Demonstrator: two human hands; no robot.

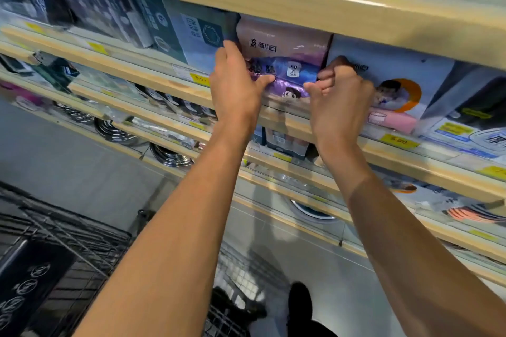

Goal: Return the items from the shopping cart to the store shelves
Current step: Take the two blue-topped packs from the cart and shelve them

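Observation:
A pink and purple soft package (284, 60) stands upright on a wooden shelf (287, 115), between a grey-blue box on its left and a white pack with an orange ring on its right. My left hand (235, 85) grips the package's left edge, fingers behind it and thumb on its front. My right hand (339, 96) is curled on the package's lower right corner. The black wire shopping cart (68, 254) sits at the lower left, with a dark printed item (24, 287) inside.
The wooden board of the shelf above (301, 0) hangs close over the package and carries yellow price tags. The grey-blue box (197, 33) and white pack (394, 85) press against the package. Lower shelves hold metal pans (169, 156). Grey floor lies below.

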